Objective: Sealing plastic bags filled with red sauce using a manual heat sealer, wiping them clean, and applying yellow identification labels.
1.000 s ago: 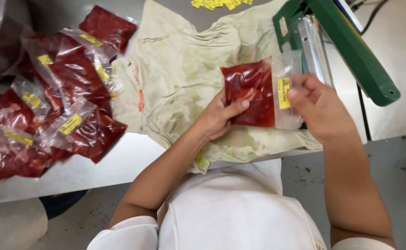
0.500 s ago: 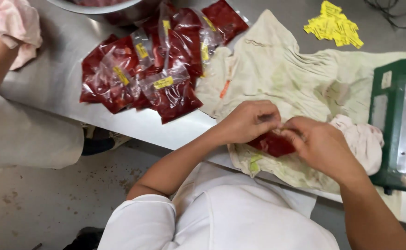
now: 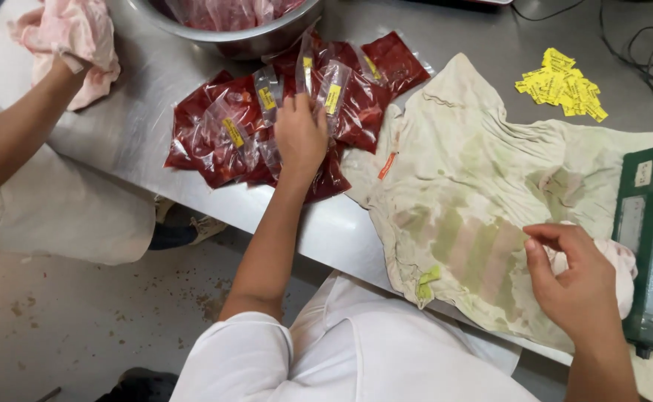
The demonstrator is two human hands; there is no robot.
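Pouches of dark red filling [image 3: 267,126], clear plastic with small yellow labels, lie heaped and overlapping on the steel table [image 3: 140,119], just in front of a metal bowl [image 3: 244,37] that holds more red material; the heap sits to the person's left, apart from the cloth, which reads as a spot for stacking them out of the way. The left hand [image 3: 300,134] rests palm down on top of that heap, fingers spread flat and gripping nothing that I can see, as though pressing or settling a pouch among the rest. The right hand [image 3: 576,279] hovers over the near right edge of a stained cream cloth [image 3: 475,186], its thumb and forefinger drawn close together but with nothing visible between them, the other fingers loosely curled. That cloth is spread wide across the table, probably to catch drips and give a soft working surface. Just beside the right hand stands a green heat sealer [image 3: 650,246], with a crumpled pale rag [image 3: 620,260] tucked against it. A loose pile of yellow labels [image 3: 561,82] lies farther back, within easy reach. At the far left another person's arm [image 3: 13,138] wipes the table with a pink cloth [image 3: 73,37].
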